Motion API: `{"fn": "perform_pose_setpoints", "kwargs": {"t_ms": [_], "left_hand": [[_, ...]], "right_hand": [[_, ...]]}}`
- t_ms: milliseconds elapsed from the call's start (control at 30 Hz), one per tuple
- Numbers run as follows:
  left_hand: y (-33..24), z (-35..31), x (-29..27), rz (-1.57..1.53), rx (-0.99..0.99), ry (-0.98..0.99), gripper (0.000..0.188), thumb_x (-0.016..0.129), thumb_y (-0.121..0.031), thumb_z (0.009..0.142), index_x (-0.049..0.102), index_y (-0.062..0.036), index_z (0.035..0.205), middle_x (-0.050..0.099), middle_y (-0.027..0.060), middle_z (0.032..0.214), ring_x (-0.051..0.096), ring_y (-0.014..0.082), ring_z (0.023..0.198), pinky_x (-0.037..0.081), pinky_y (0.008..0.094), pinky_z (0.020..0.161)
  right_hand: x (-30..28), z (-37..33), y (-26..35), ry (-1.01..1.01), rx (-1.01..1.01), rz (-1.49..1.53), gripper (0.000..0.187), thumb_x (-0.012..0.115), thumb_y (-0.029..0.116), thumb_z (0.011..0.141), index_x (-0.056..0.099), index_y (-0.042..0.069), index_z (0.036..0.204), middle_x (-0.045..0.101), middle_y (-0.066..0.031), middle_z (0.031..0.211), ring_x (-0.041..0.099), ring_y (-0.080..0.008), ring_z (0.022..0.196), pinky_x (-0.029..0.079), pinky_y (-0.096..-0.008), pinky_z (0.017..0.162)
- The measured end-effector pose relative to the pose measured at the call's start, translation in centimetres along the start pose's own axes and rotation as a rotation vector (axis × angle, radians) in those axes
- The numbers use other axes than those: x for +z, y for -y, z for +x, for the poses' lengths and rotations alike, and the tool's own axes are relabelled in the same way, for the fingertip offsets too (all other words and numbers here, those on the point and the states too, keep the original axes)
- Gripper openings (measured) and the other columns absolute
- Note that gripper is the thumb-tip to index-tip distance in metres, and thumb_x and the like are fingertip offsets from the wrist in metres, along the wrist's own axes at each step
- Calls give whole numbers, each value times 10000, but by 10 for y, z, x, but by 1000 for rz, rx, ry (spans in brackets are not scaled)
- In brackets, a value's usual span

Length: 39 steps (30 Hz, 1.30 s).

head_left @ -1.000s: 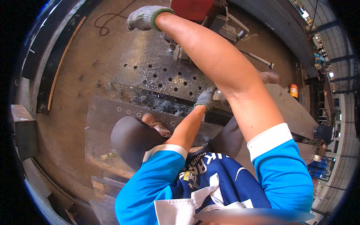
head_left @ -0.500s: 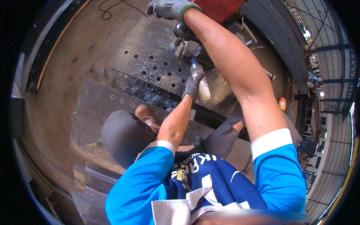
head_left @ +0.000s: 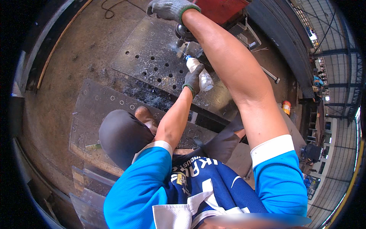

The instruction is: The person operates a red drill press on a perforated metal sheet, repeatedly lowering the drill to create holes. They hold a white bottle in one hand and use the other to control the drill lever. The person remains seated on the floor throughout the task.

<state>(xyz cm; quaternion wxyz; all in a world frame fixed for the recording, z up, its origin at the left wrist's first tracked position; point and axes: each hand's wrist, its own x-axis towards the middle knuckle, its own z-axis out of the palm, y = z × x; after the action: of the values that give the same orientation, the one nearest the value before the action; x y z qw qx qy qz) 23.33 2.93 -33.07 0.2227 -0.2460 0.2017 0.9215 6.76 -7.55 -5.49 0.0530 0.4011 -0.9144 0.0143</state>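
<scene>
My left hand (head_left: 193,81), in a grey glove with a green cuff, is wrapped around a clear plastic bottle (head_left: 206,81) with a blue cap. The bottle holds whitish liquid and leans cap-first towards the drilling machine (head_left: 184,32). A thin spray shows between the cap and the machine's lower tip. Above the machine, my gloved right hand (head_left: 169,9) has its fingers curled down; what they grip is hidden. Under the machine lies a dark steel plate (head_left: 131,40) with several round holes and wet, whitish specks.
Dark metal shavings (head_left: 146,93) lie in the gap before a nearer plate (head_left: 97,101) with chalk circles. A red metal body (head_left: 223,13) stands behind the machine. A cable (head_left: 108,13) curls on the floor at far left. To the right are an orange container (head_left: 286,107) and a metal rod (head_left: 271,75).
My left hand has tipped the bottle further, cap towards the drill, and the liquid has run to its neck. A spray now shows at the cap. My right hand stays nearly in place.
</scene>
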Motion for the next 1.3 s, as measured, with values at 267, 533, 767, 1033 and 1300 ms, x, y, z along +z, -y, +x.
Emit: {"fn": "perform_pose_setpoints", "kwargs": {"t_ms": [267,533,767,1033,1300], "left_hand": [[-8,-10,13,-18,-70,12,417,820,-268,897,642,-13,1175,711,127,945,710,288,708,596,451,643],[-5,-1,-2,71,-4,25,518,849,-323,859,638,-20,1223,718,131,993,716,282,778,583,435,702],[-22,-35,-83,956,356,-401,752,902,-375,745,572,-46,1335,699,156,1197,706,292,1035,564,437,904],[-39,-72,-115,1114,489,-577,1026,950,-451,668,470,-56,1485,668,173,1336,657,345,1220,499,436,1058],[-38,-68,-112,1196,467,-524,871,920,-386,696,539,-55,1405,718,179,1223,698,326,1120,515,433,1005]], "right_hand": [[-1,4,2,76,73,-11,286,534,91,896,777,101,1046,732,-194,1159,702,-385,1086,558,-463,929],[1,1,2,20,44,63,282,546,92,895,775,114,1058,722,-183,1206,693,-367,1118,555,-442,939],[-39,-100,-54,-350,-57,397,224,574,140,899,756,140,1030,718,-138,1079,696,-314,1003,546,-425,905],[-32,-486,-183,-26,803,-403,148,594,195,887,715,185,971,678,-75,924,669,-281,912,513,-434,877],[75,-558,-195,34,619,-909,94,600,248,893,680,216,931,644,-34,806,642,-260,856,478,-433,867]]}}
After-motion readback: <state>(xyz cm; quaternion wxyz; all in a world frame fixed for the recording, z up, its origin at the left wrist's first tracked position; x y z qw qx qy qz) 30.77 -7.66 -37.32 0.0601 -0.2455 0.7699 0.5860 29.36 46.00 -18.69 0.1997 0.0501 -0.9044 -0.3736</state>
